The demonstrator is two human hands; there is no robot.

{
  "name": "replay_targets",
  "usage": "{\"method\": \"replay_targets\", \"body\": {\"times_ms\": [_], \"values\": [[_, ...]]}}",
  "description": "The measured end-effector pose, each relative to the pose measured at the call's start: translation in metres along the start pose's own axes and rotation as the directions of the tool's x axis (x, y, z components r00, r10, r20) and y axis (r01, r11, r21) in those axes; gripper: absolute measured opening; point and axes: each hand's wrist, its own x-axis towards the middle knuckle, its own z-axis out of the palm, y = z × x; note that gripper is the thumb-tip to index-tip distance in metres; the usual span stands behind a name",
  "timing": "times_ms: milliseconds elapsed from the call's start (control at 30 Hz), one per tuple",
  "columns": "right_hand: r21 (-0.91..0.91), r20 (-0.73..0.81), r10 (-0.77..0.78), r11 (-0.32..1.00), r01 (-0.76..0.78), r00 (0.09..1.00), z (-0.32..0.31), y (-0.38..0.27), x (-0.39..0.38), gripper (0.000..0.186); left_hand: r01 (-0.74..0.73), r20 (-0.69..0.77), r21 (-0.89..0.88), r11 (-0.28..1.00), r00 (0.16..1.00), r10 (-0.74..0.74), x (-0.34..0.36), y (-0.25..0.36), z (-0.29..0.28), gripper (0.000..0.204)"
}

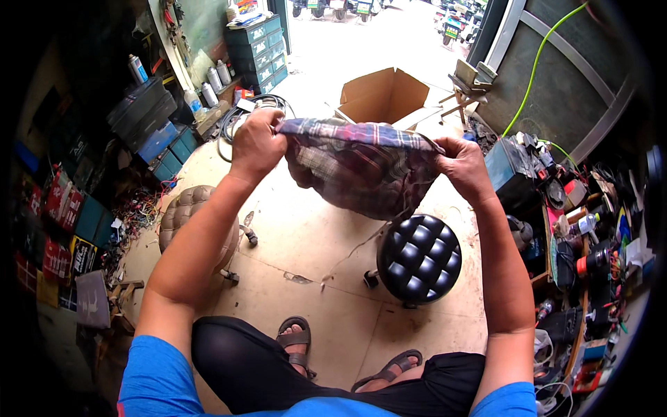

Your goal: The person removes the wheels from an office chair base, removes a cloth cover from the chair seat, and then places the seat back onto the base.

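Your left hand [258,147] is closed around one end of the plaid cloth [358,167]; your right hand [464,167] pinches the other. Cloth hangs between them, above the floor [333,340], near the black stool [420,258]. Risk: a slackened right pinch could drop that end stoolward.

The cloth [361,167] is soft, matt woven plaid, crumpled into folds. The black stool [420,260] has a tufted, leather-like seat with a high gloss, while the brown stool's [180,212] tufted seat looks duller. The open box [385,97] is matt cardboard. The floor [340,288] looks smooth, with scuffs and chipped patches. The drawers [256,55] appear plastic, the cord [533,71] smooth and plastic-like. The blue shirt [156,375] and black trousers [236,354] are matt cloth.
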Motion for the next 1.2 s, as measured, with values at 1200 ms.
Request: {"method": "replay_targets", "body": {"times_ms": [1200], "values": [[0.772, 0.077, 0.113, 0.622, -0.131, 0.991, -0.019, 0.041, -0.053, 0.035, 0.174, 0.199, -0.980, -0.095, 0.856, -0.477, 0.043, -0.080, 0.013, 0.029]]}}
